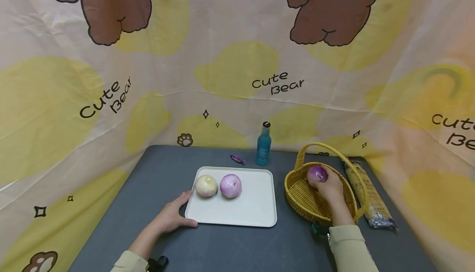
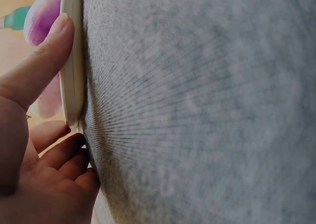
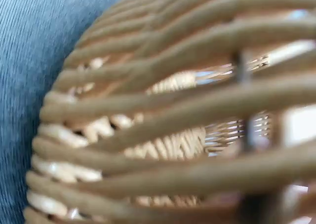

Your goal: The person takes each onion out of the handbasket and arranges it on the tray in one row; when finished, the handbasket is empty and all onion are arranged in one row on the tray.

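Note:
A red onion with shiny purple skin is held in my right hand, over the inside of the yellow wicker basket. In the right wrist view the basket's weave fills most of the picture and hides the hand's hold. My left hand holds the near left corner of a white tray, thumb at its front edge and fingers along its left side. A pale whitish onion and a light purple onion sit side by side on the tray.
Behind the tray stand a blue bottle and a small purple wrapped item. A long yellowish packet lies right of the basket, whose arched handle rises above its rim. A printed cloth hangs behind the grey table.

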The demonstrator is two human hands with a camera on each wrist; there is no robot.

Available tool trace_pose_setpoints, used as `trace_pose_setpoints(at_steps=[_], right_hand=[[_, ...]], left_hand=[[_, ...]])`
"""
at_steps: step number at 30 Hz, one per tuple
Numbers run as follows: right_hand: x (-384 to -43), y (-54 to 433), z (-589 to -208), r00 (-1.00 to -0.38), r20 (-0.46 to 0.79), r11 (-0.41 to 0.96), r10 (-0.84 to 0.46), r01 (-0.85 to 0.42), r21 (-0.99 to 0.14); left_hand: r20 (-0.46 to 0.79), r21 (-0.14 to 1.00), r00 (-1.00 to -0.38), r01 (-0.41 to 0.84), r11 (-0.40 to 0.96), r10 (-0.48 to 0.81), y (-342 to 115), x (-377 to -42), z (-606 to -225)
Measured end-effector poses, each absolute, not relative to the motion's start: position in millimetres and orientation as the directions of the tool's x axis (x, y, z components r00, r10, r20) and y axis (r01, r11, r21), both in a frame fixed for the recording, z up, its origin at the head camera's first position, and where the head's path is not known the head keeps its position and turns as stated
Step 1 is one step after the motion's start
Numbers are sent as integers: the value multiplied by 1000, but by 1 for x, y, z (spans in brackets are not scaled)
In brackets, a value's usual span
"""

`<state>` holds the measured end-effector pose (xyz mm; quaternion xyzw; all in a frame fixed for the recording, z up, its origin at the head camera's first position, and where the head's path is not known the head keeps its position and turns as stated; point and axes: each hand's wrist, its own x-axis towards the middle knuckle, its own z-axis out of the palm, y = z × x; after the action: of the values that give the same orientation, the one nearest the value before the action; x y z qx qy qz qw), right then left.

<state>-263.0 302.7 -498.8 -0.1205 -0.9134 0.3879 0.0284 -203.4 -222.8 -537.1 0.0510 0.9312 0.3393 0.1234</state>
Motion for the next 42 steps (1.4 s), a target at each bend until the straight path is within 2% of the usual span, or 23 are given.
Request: trace_pose_setpoints(at_steps=[13, 31, 42], right_hand=[[-259, 300, -499, -961, -36, 695, 275, 225, -683], [-244, 294, -480, -965, 30, 646, 261, 152, -748], [-237, 289, -466, -961, 15, 648, 275, 174, -741]], left_hand=[[-198, 643, -964, 10, 766, 179, -223, -204, -540], [-197, 649, -964, 9, 760, 179, -224, -202, -539], [-194, 653, -964, 10, 758, 180, -223, -203, -539]])
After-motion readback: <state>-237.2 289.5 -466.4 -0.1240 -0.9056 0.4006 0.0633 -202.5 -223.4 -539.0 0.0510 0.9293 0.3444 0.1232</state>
